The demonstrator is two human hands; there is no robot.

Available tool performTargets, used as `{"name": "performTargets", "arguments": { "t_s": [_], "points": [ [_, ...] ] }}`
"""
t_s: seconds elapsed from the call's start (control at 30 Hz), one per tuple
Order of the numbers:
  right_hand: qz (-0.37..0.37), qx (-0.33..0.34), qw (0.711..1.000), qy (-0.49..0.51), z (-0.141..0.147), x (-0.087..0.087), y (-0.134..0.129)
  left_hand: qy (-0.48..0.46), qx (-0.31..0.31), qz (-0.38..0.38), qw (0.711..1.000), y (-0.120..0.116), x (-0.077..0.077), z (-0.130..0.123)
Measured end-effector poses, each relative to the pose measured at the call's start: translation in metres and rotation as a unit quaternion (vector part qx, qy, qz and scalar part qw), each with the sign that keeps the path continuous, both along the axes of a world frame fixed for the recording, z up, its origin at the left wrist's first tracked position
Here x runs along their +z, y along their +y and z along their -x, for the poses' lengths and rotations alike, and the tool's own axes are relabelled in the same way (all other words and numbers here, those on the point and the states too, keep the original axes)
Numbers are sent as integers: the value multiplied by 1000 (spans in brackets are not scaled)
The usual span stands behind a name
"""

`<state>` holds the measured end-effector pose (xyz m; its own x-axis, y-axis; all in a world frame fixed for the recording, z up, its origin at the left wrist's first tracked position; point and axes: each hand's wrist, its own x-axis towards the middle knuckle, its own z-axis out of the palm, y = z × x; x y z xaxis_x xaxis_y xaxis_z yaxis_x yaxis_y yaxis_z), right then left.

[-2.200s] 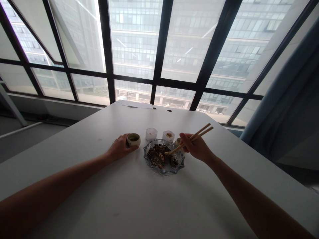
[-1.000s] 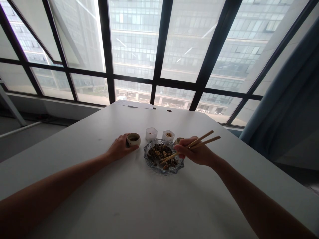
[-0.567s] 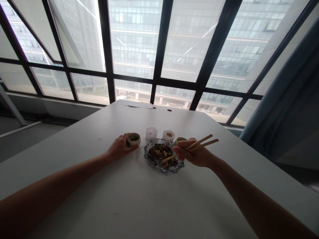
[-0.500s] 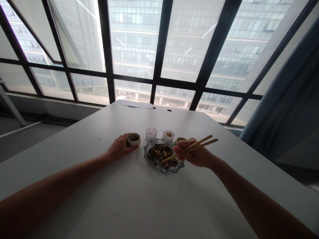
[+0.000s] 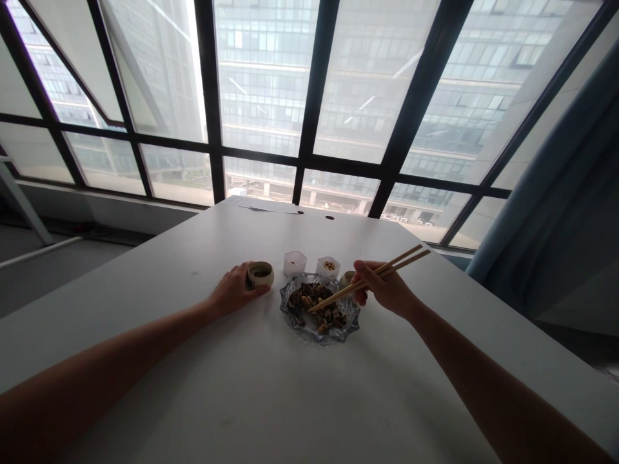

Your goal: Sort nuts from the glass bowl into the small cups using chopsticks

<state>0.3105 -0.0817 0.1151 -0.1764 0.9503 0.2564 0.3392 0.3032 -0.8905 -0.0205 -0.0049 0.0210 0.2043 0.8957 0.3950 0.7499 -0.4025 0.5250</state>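
My left hand (image 5: 238,288) is wrapped round a small pale cup (image 5: 264,282) with dark contents, standing on the table. In my right hand (image 5: 382,287) is a pair of wooden chopsticks (image 5: 394,263), slanting down to the left. Their tips lie among the sunflower seeds and nuts (image 5: 309,296) in a clear scalloped glass bowl (image 5: 302,333). Whether the tips pinch a piece, I cannot tell. Behind the bowl stand a white square cup (image 5: 294,265) with a little inside and another white cup (image 5: 322,272) holding several nuts. A second round cup (image 5: 346,279) is partly hidden by my right hand.
The white table (image 5: 232,399) reaches to the large windows. Papers (image 5: 261,205) lie at its far edge, near two dark round holes. A blue curtain (image 5: 541,187) hangs at the right, and a white metal frame (image 5: 26,206) stands at the left.
My right hand has moved right and lifted slightly off the bowl's edge, with the chopsticks lying flatter and their tips still in the bowl. My left hand stays on its cup.
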Motion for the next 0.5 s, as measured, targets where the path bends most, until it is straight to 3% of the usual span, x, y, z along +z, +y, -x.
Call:
{"name": "performTargets", "arguments": {
  "t_s": [0.17, 0.33, 0.5],
  "points": [
    [-94, -58, 994, 8, -3, 14, -8, -4, 0, -1, 1000, -1, 1, -1],
    [-223, -136, 963, -64, -14, 29, -18, 3, -8, -6, 1000, 4, -5, 2],
    [-205, -125, 964, -115, -31, 38, -17, -4, -21, -108, 994, 0, 6, -1]
  ]
}}
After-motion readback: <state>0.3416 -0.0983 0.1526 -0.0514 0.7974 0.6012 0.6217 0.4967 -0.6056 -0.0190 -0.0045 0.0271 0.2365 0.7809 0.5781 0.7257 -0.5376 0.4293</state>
